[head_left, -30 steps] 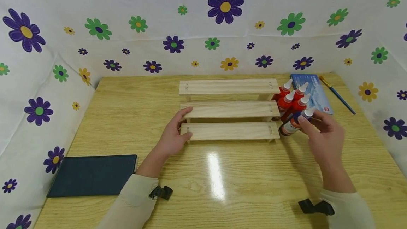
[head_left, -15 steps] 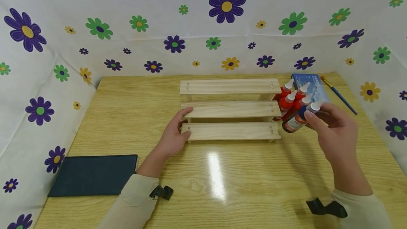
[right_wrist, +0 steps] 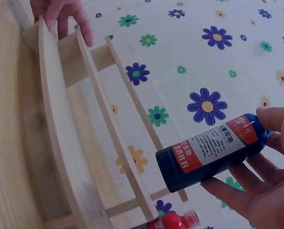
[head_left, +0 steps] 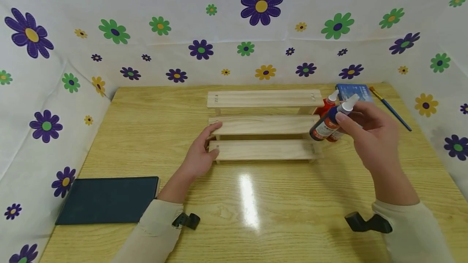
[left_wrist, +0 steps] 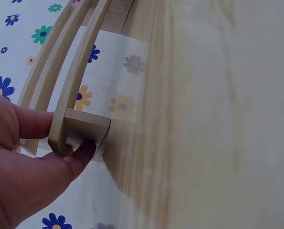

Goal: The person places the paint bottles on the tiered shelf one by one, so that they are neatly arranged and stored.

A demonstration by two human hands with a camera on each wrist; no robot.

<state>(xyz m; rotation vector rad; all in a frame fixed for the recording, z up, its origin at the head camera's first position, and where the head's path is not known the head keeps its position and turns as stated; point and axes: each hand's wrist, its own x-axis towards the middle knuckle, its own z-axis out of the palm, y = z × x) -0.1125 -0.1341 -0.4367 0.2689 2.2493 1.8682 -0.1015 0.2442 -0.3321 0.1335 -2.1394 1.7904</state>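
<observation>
A three-tier wooden stepped rack [head_left: 263,126] stands on the table in the head view. My left hand [head_left: 199,155] grips its left end, with thumb and fingers around the end of the front board in the left wrist view. My right hand [head_left: 378,145] holds a dark blue nozzle bottle [head_left: 325,128] tilted, its white tip up to the right and its base overlapping the rack's right end. In the right wrist view, fingers and thumb hold the blue bottle [right_wrist: 211,145] near its shoulder, showing a red-and-white label. Red bottles [head_left: 323,109] beside the rack are mostly hidden behind it.
A blue box or booklet [head_left: 352,91] lies at the back right, beside a blue-handled paintbrush [head_left: 391,108]. At the front left is a flat dark board [head_left: 107,200]. Flower-patterned cloth [head_left: 164,11] encloses the back and sides of the table [head_left: 292,214].
The right hand has lifted the blue bottle, first shifting right, then up and left over the red bottles toward the rack. My left hand has kept its place on the rack.
</observation>
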